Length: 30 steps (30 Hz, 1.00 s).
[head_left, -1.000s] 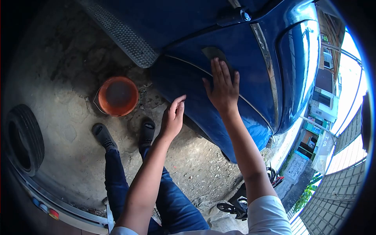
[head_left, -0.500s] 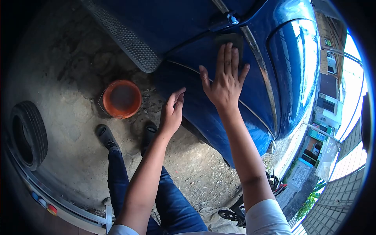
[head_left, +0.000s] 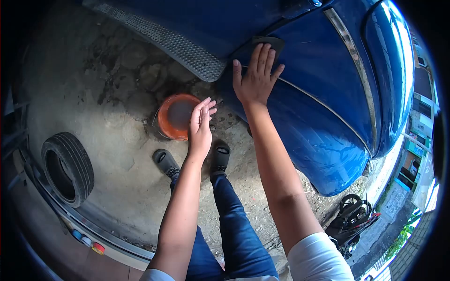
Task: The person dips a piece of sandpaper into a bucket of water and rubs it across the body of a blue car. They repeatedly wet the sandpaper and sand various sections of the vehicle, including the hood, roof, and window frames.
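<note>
Pressing one dark sheet (head_left: 277, 45) flat to the side of a single blue vehicle (head_left: 318, 70), the right hand (head_left: 254, 89) is stretched out before me, its three middle fingers lying close together on the sheet, the thumb and little finger splayed apart to either side. The sheet sits on the far part of the curved panel, beside a seam, just right of one dimpled metal step (head_left: 206, 65). One worn metal strip (head_left: 361, 70) runs along the panel, farther right.

The left hand (head_left: 200, 133) hangs in the air on this side, palm turned toward the right, fingers extended and slightly parted. From here it overlaps one orange bucket (head_left: 165, 122) of murky liquid on the ground, left of the vehicle. Two dark shoes (head_left: 165, 160) stand nearer than the bucket. One tyre (head_left: 84, 164) is well off to the left; nearer still, three small coloured round items (head_left: 97, 248) sit in a row. On the near right I see one motorbike (head_left: 349, 220), partly shown.
</note>
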Motion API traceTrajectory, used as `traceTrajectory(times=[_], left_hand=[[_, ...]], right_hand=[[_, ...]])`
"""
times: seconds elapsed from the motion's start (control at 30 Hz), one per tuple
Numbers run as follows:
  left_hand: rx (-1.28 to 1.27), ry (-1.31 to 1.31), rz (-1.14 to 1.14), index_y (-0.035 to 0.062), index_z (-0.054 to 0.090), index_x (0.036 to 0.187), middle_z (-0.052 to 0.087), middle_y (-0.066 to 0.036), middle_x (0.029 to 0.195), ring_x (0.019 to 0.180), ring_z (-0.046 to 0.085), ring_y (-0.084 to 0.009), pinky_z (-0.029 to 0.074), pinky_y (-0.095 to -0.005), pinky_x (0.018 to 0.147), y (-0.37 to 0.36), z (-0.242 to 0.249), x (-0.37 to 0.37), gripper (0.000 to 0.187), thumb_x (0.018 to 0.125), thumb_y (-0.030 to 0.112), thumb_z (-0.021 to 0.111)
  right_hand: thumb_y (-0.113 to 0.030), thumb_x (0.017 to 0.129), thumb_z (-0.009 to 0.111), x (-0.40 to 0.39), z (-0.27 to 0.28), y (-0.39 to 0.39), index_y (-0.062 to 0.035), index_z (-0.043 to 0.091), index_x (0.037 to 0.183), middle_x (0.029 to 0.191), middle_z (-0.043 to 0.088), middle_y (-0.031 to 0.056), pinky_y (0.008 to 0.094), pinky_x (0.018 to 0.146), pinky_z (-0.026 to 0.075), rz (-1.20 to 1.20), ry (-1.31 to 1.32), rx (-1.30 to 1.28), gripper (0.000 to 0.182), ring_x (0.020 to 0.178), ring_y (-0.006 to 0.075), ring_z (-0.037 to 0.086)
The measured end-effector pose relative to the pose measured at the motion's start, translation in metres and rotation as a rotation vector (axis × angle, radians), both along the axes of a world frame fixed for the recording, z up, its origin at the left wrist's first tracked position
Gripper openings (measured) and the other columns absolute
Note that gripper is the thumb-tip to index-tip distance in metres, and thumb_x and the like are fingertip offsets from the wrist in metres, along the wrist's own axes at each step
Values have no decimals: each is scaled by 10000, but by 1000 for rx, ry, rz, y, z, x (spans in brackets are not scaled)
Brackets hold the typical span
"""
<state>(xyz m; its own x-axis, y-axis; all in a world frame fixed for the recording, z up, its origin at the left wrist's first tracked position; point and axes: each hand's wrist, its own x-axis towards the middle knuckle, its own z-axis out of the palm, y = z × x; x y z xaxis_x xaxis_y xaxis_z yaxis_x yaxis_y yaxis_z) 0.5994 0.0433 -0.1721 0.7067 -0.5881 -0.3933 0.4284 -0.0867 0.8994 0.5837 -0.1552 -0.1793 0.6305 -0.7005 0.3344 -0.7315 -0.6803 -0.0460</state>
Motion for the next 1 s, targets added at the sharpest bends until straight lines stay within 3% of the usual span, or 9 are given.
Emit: traceTrajectory(times=[0.1, 0.3, 0.4, 0.5, 0.63, 0.73, 0.83, 0.93, 1.0], left_hand=[[1, 3, -39, 17, 523, 1468, 632, -146, 1412, 1240, 637, -225, 475, -394, 1069, 5, -16, 11, 493, 1153, 376, 401], [24, 125, -77, 10, 512, 1476, 633, -153, 1407, 1238, 639, -224, 492, -376, 1047, 13, -51, 23, 480, 1154, 351, 407], [12, 141, -111, 16, 501, 1489, 645, -146, 1382, 1142, 654, -175, 520, -330, 949, 28, -69, 33, 475, 1153, 340, 410], [30, 211, -125, 21, 513, 1479, 687, -79, 1183, 921, 632, -89, 485, -245, 754, 52, -94, 49, 465, 1150, 340, 430], [140, 244, -17, 31, 515, 1482, 642, -9, 1061, 854, 567, -54, 423, -217, 703, 90, -108, 68, 482, 1133, 362, 478], [177, 282, 53, 55, 532, 1477, 639, -1, 1083, 862, 558, -49, 409, -212, 687, 104, -103, 77, 478, 1130, 379, 476], [189, 303, 78, 71, 553, 1465, 649, 0, 1093, 862, 559, -45, 416, -209, 682, 105, -90, 82, 456, 1136, 372, 459], [187, 296, 62, 79, 561, 1457, 650, 3, 1096, 876, 562, -46, 423, -212, 695, 98, -79, 85, 446, 1136, 371, 460], [176, 300, 42, 82, 569, 1448, 657, 8, 1116, 890, 569, -46, 435, -214, 722, 90, -77, 84, 427, 1137, 353, 462]], right_hand=[[-570, 1066, 387, 34, 32, -6, 13, 304, 1627, 1726, 209, 213, 635, 1263, -3, -69, -281, -11, 814, 1626, 359, 76], [-524, 1075, 373, 48, -77, -3, 56, 278, 1620, 1714, 153, 291, 646, 1260, -26, -121, -251, -85, 802, 1619, 412, 32], [-445, 1086, 400, 48, -144, 22, 52, 173, 1645, 1721, 77, 301, 639, 1267, 30, -142, -158, 223, 781, 1610, 441, 37], [-359, 1091, 430, 72, -172, 42, 34, 51, 1658, 1731, 13, 282, 578, 1287, 88, -113, -712, 567, 787, 1604, 442, 76], [-438, 1086, 397, 113, -150, 48, -47, 50, 1680, 1744, 63, 229, 412, 1296, 119, -274, -1679, 1089, 792, 1609, 319, 130], [-606, 1061, 259, 101, -127, 14, -56, 31, 1683, 1759, 42, 184, 428, 1301, 122, -199, -2313, 1321, 861, 1630, 288, 72], [-716, 1006, 207, 76, -52, -7, -57, 51, 1683, 1757, 72, 177, 486, 1305, 89, -364, -2522, 1601, 958, 1628, 288, 74], [-709, 1009, 190, 46, 21, 12, -69, 25, 1685, 1764, 25, 165, 552, 1302, 48, -25, -2291, 1921, 945, 1631, 321, 22], [-702, 1008, 170, 47, 21, 3, -71, 38, 1686, 1765, 15, 162, 566, 1301, 41, -25, -2321, 1834, 935, 1628, 344, 19]])
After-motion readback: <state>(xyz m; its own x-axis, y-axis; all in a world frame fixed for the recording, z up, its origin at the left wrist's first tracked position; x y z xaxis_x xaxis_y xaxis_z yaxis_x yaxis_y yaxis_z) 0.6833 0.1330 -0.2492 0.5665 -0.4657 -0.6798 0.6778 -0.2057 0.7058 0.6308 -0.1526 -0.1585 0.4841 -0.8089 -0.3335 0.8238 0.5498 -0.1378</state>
